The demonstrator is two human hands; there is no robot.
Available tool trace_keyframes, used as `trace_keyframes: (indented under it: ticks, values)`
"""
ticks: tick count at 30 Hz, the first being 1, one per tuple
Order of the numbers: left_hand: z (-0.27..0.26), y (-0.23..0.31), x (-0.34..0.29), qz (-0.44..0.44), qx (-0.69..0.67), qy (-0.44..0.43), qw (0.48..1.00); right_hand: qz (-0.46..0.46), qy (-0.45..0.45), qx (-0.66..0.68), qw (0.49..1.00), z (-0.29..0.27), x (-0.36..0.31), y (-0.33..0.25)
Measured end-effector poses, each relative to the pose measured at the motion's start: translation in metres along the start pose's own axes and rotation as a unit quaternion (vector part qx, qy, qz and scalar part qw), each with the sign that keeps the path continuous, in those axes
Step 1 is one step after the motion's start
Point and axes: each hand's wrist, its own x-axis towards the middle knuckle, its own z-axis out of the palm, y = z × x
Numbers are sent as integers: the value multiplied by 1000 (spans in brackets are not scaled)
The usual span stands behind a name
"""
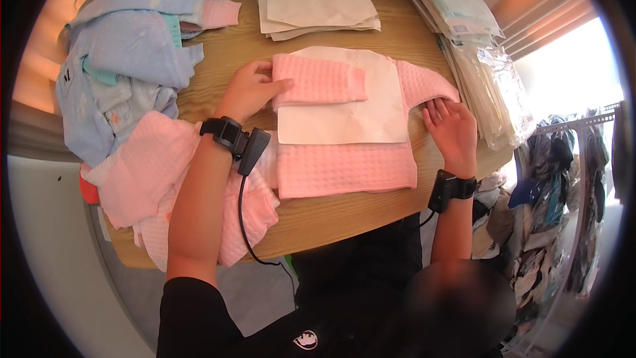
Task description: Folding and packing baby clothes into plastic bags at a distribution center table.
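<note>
Your black shirt (265, 328) spreads along the lower edge, nearest the camera. Before you, a pink quilted garment (348, 169) lies on the wooden table (232, 46), a white sheet (344, 123) on top of it. One sleeve (324, 81) is folded across the sheet; your left hand (250, 89) touches its fold, thumb over the fabric, but I cannot tell whether it pinches. Well apart, your right hand (454, 129) is palm up, unclenched, fingertips at the other sleeve's end (445, 91).

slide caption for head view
Pink garment: left hand holding the sleeve folded over a white sheet, right hand open at the other sleeve.
</note>
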Motion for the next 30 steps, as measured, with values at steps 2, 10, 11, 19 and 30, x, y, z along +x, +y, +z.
trace_keyframes:
  ticks: [2, 10, 11, 19, 30]
  values:
    - [2, 3, 0, -10, -19, 5, 1000, -80, -88, -113, 986, 1, 3, 3]
    - [-2, 7, 2, -6, 4, -42, 999, -279, -224, -615, 703, 48, -25, 60]
    - [-3, 5, 2, -10, 5, -42, 999, -309, -274, -720, 558, 50, -27, 65]
    - [1, 5, -1, -8, -3, -18, 1000, -324, -296, -751, 493, 51, -83, 60]
    - [8, 30, -22, -68, 75, -143, 985, -347, -282, -822, 353, -15, -108, 54]
